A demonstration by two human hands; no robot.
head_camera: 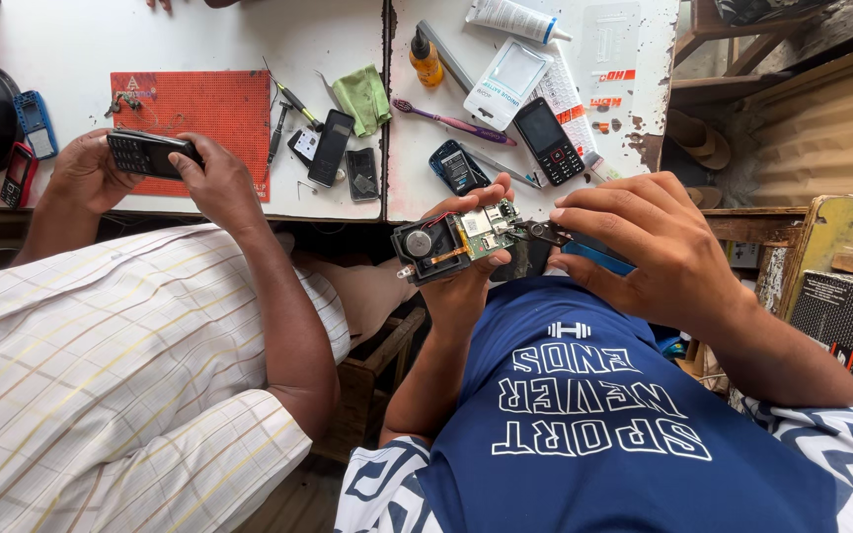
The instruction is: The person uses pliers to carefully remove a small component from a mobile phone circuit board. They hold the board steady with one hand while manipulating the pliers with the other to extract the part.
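Phone (pixel 451 240), opened w/ green circuit board & round speaker showing, sat in left hand (pixel 466 271) just below the desk (pixel 348 30) edge, fingers wrapped round its sides & thumb on top. Right hand (pixel 649 242) had fingers pinched narrow on a small metal tool (pixel 543 233), tip touching the board's right edge. Beyond on desk: black keypad phone (pixel 549 140), purple toothbrush (pixel 451 121), green cloth (pixel 363 97), orange bottle (pixel 426 59), red mat (pixel 204 109); a co-worker's hands (pixel 209 178) at left held another dark phone (pixel 145 153).
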